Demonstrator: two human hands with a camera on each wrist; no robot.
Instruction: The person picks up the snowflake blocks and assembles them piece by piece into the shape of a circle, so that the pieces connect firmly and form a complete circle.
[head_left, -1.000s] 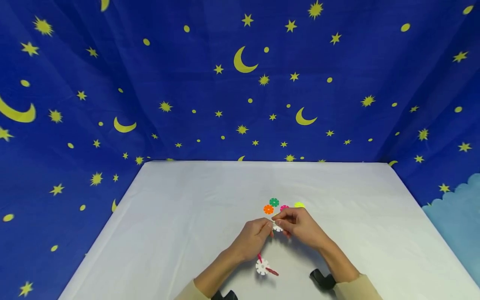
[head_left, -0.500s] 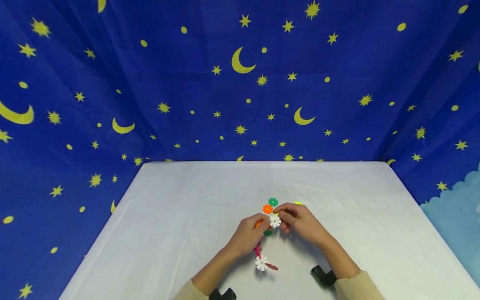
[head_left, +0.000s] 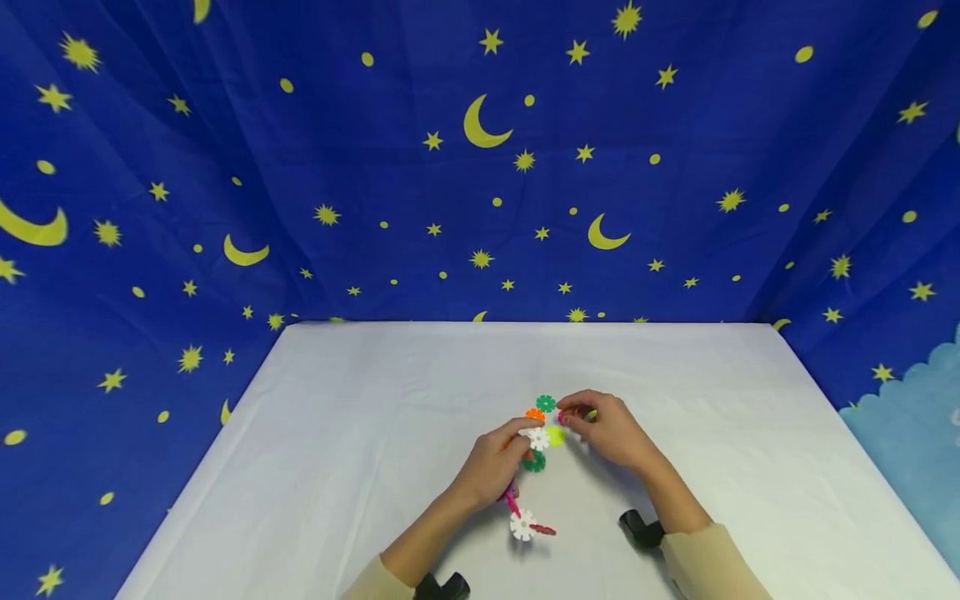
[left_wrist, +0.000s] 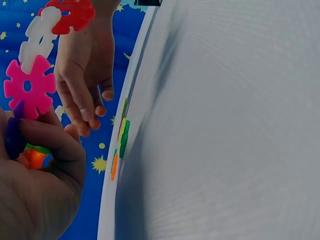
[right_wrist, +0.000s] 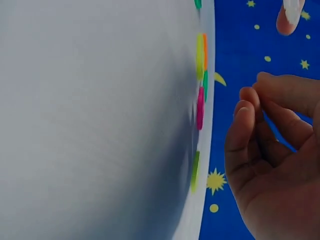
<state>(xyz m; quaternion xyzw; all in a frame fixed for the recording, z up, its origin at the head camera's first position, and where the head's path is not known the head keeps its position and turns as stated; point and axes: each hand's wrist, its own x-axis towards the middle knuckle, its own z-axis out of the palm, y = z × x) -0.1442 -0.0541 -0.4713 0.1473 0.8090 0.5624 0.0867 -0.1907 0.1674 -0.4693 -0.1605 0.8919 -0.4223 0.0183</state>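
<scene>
My left hand grips a chain of notched plastic flower discs. At its fingertips is a white disc, with a green disc just below. From under the palm the chain runs down to another white disc and a red disc. The left wrist view shows a pink disc and a purple disc at the thumb; the palm hides part of the chain. My right hand hovers with loosely bent fingers and nothing between them, its fingertips overlapping a loose pink disc in the head view.
Loose discs lie on the white table beyond the hands: green, orange and yellow. Another yellow-green disc lies near the right hand. Black wrist devices sit by both forearms. A blue star-patterned cloth surrounds the table.
My right hand has let go of the white disc and moved up and right to the loose pink disc. The white disc stays with my left hand, which has shifted slightly left.
</scene>
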